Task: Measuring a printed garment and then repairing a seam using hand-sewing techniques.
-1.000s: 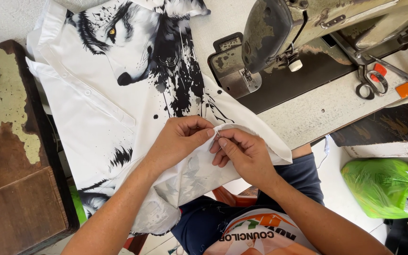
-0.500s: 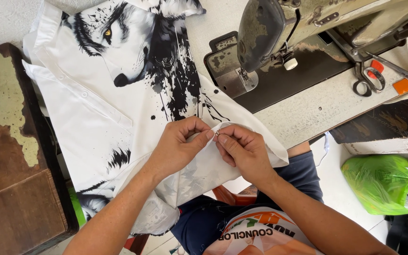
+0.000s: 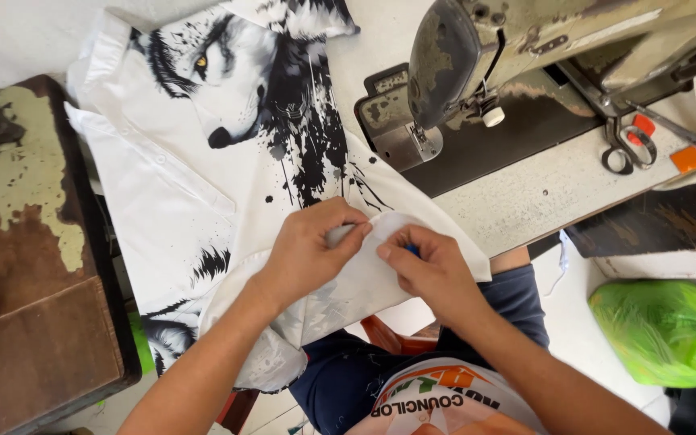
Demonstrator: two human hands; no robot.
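Note:
A white shirt (image 3: 203,161) printed with a black wolf face lies spread over the sewing table and hangs over its front edge. My left hand (image 3: 312,250) pinches a folded edge of the shirt near the hem. Facing it, my right hand (image 3: 432,270) grips the same edge, fingertips almost touching the left ones; a small blue thing shows between its fingers, too hidden to identify. Both hands work just in front of the table edge, above my lap.
An old grey sewing machine (image 3: 485,56) stands at the back right, with scissors (image 3: 626,145) beside it on the table. A worn wooden stand (image 3: 26,242) with peeling paint is at the left. A green plastic bag (image 3: 662,330) lies on the floor at the right.
My hands have kept pinching the shirt edge, shifting slightly while the fold between them is worked; the view has drifted a little.

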